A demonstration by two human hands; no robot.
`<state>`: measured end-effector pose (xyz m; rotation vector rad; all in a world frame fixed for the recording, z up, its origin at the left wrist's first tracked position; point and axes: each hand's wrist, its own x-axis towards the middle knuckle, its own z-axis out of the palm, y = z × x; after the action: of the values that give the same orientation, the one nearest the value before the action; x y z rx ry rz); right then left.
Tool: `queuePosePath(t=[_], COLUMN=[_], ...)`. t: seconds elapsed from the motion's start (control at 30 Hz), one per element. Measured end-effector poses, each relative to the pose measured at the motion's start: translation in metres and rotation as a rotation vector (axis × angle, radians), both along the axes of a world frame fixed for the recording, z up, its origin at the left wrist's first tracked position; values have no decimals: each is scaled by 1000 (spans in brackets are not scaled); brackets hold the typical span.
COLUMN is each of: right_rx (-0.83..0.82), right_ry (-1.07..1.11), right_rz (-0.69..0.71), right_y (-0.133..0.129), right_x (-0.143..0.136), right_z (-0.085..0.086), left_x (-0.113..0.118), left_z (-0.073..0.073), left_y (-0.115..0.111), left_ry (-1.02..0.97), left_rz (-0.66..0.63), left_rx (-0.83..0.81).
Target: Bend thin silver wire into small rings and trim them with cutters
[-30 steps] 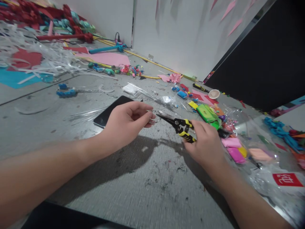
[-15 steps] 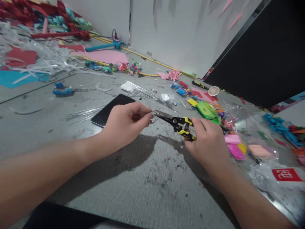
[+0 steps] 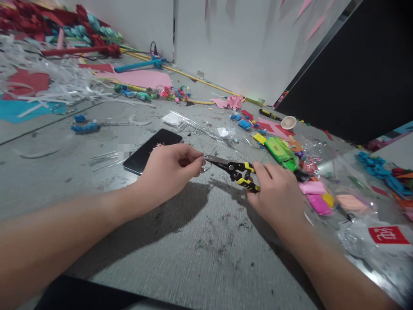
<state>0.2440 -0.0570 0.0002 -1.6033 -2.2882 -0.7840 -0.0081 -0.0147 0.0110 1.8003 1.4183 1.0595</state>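
My left hand [image 3: 171,168] is closed in a pinch, holding a thin, bent, silvery wire [image 3: 204,164] at its fingertips. From the right, my right hand [image 3: 279,193] grips a pair of pointed snips [image 3: 247,175] by their black-and-yellow handles. The tips of the dark blades meet the wire right beside my left fingertips; whether they touch it I cannot tell. Just behind my left hand lies a black smartphone [image 3: 138,157], partly covered by the hand. Several straight, thin wires [image 3: 106,157] lie left of the phone.
A bundle of long wires [image 3: 200,127] lies beyond my hands. Clay packets, a green one [image 3: 279,150] and a magenta one [image 3: 319,204] among them, crowd the right side. White paper strips [image 3: 71,75] pile up at far left, and a wall [image 3: 226,47] stands behind.
My right hand and the snips have shifted slightly left, bringing the blade tips closer to my left fingertips. The left hand keeps its pinch, barely moved.
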Motion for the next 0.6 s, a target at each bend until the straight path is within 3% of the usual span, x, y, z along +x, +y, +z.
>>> queuePosePath(t=[0.43, 0.6], right_rx=[25, 42], right_ry=[-17, -6], right_rz=[-45, -42], right_y=[-2, -2], right_x=[-6, -6], right_z=[-2, -2], left_x=[6, 7], left_z=[-6, -10], left_y=[-2, -2], left_ry=[-18, -175], left_rz=[-22, -61], left_rx=[-18, -91])
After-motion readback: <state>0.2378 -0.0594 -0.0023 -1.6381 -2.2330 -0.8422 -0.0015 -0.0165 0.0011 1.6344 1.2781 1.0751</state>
